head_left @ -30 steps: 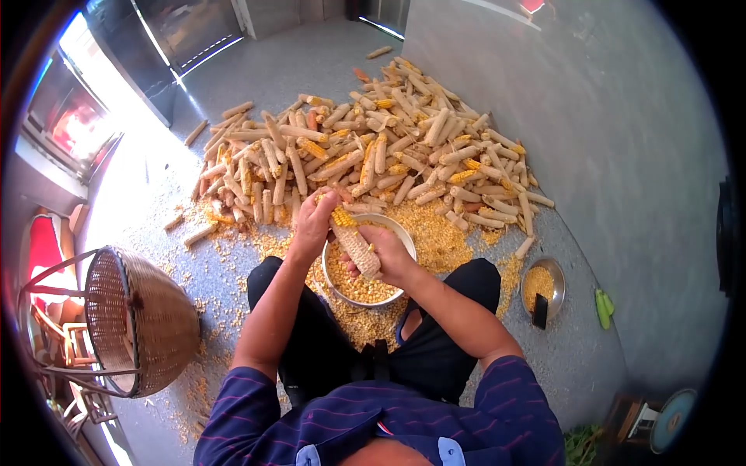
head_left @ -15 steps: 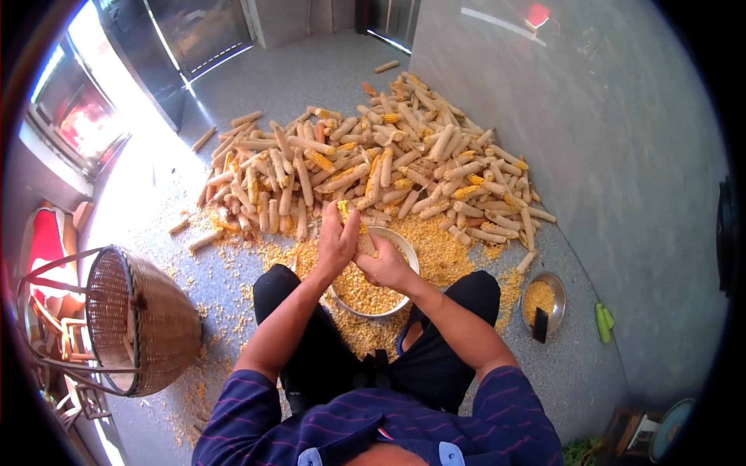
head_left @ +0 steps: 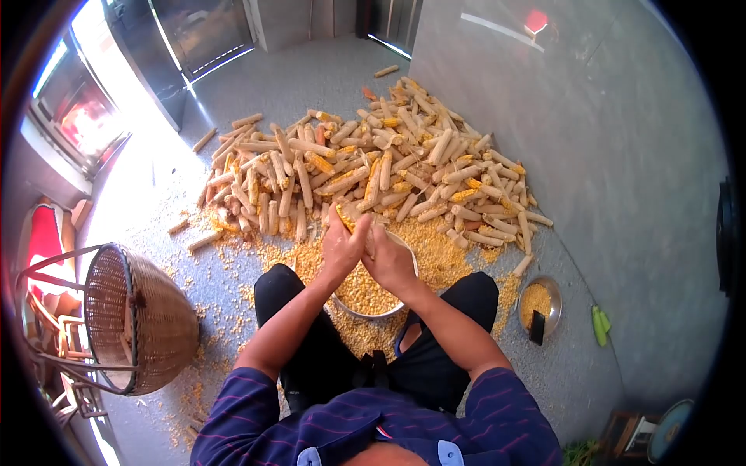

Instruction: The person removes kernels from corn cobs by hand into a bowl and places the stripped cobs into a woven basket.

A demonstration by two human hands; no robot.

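Over a white bowl (head_left: 413, 268) of loose kernels, both my hands are closed round one corn cob (head_left: 344, 218). Yellow kernels show on the cob at its upper left end; the rest is mostly covered by my fingers. My left hand (head_left: 339, 245) wraps it from the left, and my right hand (head_left: 388, 259) presses against it from the right, the two hands touching. Loose kernels (head_left: 439, 248) lie on the floor around the bowl.
Beyond the bowl spreads a wide pile of cobs (head_left: 373, 163), mostly bare. A woven basket (head_left: 167, 326) stands at the left. To the right are a metal bowl (head_left: 556, 299) of kernels with a black object (head_left: 537, 328) at its edge, and green vegetables (head_left: 599, 326).
Both hands were farther apart on the cob, with its bare length showing. They have come together around it, covering most of it. The camera view has shifted slightly.
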